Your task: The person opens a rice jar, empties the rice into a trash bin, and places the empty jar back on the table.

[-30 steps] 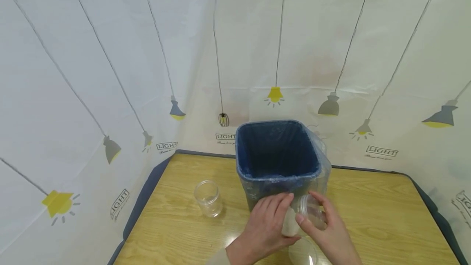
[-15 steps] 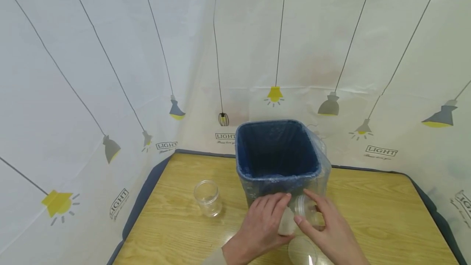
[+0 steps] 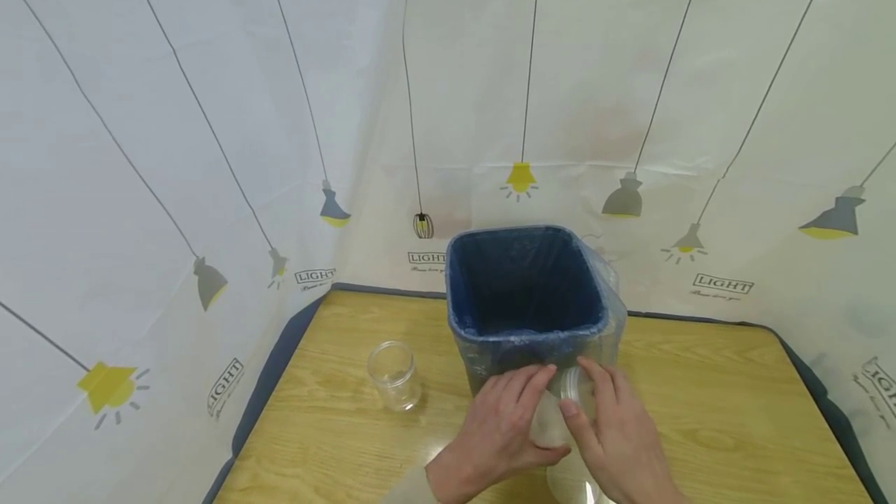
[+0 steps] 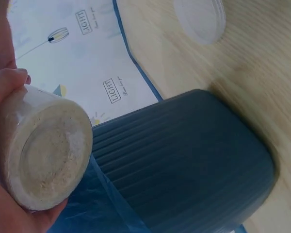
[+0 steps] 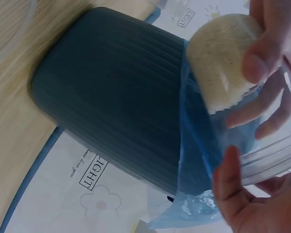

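Observation:
My left hand [image 3: 500, 422] grips a clear jar of pale, rice-like grains [image 4: 53, 155], tilted on its side with its base facing the left wrist camera. In the right wrist view the grains [image 5: 225, 63] slope inside that jar. My right hand [image 3: 619, 434] holds a second clear jar [image 3: 570, 387] with a threaded rim, close beside the first. Whether their mouths touch is hidden by my fingers. Both hands are in front of a dark bin [image 3: 528, 286] lined with a blue bag [image 5: 199, 145]. Beneath them a clear round disc [image 3: 574, 477] lies on the table.
A third clear jar [image 3: 394, 376] stands upright on the wooden table [image 3: 315, 426], left of the bin. White sheeting [image 3: 448, 99] printed with lamps encloses the table at the back and sides.
The right hand has turned slightly, and its fingers now cover more of the jar it holds. The left hand keeps its grip nearly in place. Bin and standing jar have stayed put.

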{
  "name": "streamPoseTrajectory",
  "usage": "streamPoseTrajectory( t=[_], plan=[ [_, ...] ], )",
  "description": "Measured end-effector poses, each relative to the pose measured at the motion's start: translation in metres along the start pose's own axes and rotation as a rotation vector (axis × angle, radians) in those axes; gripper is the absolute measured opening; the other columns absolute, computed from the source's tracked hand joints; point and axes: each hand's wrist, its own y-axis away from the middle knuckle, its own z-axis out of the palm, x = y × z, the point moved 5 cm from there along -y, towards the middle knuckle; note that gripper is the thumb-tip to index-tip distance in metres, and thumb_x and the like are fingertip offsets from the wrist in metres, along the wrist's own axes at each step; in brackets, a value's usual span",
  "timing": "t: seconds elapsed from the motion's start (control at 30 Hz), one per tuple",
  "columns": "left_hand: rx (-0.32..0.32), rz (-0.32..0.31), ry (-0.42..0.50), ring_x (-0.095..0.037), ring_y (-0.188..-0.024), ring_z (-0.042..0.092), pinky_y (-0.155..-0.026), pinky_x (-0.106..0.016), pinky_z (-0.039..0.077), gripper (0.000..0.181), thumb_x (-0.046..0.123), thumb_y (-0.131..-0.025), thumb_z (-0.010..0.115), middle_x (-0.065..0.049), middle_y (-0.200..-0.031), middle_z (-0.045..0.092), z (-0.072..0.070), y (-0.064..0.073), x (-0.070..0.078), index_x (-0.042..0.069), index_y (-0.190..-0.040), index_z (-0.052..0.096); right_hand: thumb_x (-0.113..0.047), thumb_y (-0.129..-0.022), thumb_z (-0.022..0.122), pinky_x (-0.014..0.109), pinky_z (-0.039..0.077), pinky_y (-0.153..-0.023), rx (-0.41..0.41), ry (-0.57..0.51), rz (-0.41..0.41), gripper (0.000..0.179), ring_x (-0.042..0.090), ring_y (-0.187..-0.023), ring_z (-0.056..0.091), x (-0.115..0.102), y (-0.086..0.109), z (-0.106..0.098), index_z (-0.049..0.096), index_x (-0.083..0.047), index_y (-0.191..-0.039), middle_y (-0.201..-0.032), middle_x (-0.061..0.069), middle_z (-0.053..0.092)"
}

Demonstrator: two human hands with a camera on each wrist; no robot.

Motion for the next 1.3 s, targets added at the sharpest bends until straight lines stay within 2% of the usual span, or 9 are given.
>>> streamPoseTrajectory(
  t=[0.1,0.23,0.37,0.53,0.8,0.97,1.07,1.17,1.3],
  plan=[
    [0.001,-0.013,0.035,-0.016,-0.103,0.066,-0.079,-0.027,0.054,0.105,0.064,-0.056,0.091,-0.001,-0.124,0.064,0.000,0.000,0.001,0.009,-0.138,0.055,-0.041,-0.105,0.053,0.050,0.052,-0.070,0.069,0.001,-0.071,0.051,0.031,-0.093,0.060,0.000,0.000,0.001,0.058,0.003,-0.130,-0.112,0.019,0.059],
    [-0.059,-0.039,0.061,-0.014,-0.099,0.066,-0.075,-0.026,0.052,0.100,0.063,-0.057,0.090,0.001,-0.120,0.066,0.002,-0.001,0.000,0.011,-0.135,0.056,-0.047,-0.104,0.051,0.045,0.050,-0.065,0.095,-0.026,-0.124,0.055,0.028,-0.088,0.059,0.001,-0.001,0.002,0.060,0.003,-0.124,-0.109,0.017,0.059],
    [-0.137,-0.058,0.106,-0.013,-0.097,0.066,-0.077,-0.025,0.054,0.101,0.063,-0.056,0.092,0.002,-0.118,0.067,0.002,-0.002,-0.002,0.012,-0.135,0.056,-0.045,-0.102,0.055,0.042,0.049,-0.063,0.110,-0.055,-0.159,0.052,0.026,-0.085,0.059,0.003,-0.001,0.003,0.061,0.002,-0.123,-0.108,0.015,0.060],
    [-0.189,-0.075,0.155,-0.011,-0.098,0.065,-0.081,-0.020,0.055,0.100,0.061,-0.057,0.093,0.004,-0.119,0.066,0.001,-0.003,-0.004,0.013,-0.137,0.055,-0.041,-0.098,0.057,0.036,0.047,-0.068,0.127,-0.101,-0.201,0.051,0.023,-0.085,0.057,0.006,0.000,0.005,0.061,0.003,-0.123,-0.108,0.012,0.061],
    [-0.246,-0.090,0.191,-0.008,-0.098,0.065,-0.078,-0.016,0.053,0.100,0.062,-0.060,0.091,0.005,-0.119,0.066,-0.003,-0.003,-0.003,0.015,-0.139,0.052,-0.051,-0.104,0.042,0.034,0.046,-0.067,0.194,-0.149,-0.333,0.062,0.020,-0.081,0.057,0.007,-0.003,0.005,0.063,0.005,-0.121,-0.107,0.012,0.063],
    [-0.341,-0.145,0.316,-0.006,-0.103,0.064,-0.081,-0.016,0.052,0.097,0.058,-0.064,0.092,0.005,-0.122,0.065,-0.002,-0.004,-0.007,0.014,-0.140,0.051,-0.053,-0.105,0.038,0.038,0.049,-0.075,0.161,-0.135,-0.420,0.065,0.026,-0.095,0.061,0.008,-0.006,0.007,0.063,0.004,-0.122,-0.114,0.014,0.063],
    [-0.353,-0.134,0.331,-0.007,-0.104,0.063,-0.084,-0.016,0.052,0.098,0.057,-0.065,0.091,0.004,-0.123,0.064,-0.001,-0.004,-0.009,0.013,-0.142,0.050,-0.055,-0.106,0.037,0.034,0.047,-0.086,0.116,-0.127,-0.454,0.067,0.028,-0.101,0.060,0.010,-0.008,0.005,0.062,0.004,-0.126,-0.118,0.016,0.062],
    [-0.316,-0.102,0.292,-0.007,-0.103,0.063,-0.086,-0.016,0.052,0.100,0.058,-0.064,0.092,0.003,-0.122,0.064,-0.001,-0.006,-0.008,0.011,-0.142,0.049,-0.054,-0.105,0.045,0.031,0.046,-0.090,0.039,-0.117,-0.425,0.063,0.026,-0.105,0.060,0.011,-0.008,-0.001,0.061,0.000,-0.135,-0.126,0.014,0.061],
    [-0.268,-0.073,0.224,-0.009,-0.101,0.063,-0.086,-0.018,0.053,0.101,0.060,-0.062,0.092,0.002,-0.121,0.064,-0.001,-0.004,-0.006,0.010,-0.140,0.051,-0.042,-0.095,0.070,0.039,0.056,-0.082,-0.100,-0.063,-0.291,0.061,0.022,-0.110,0.063,0.009,-0.005,-0.009,0.056,-0.012,-0.146,-0.137,0.006,0.058]
  ],
)
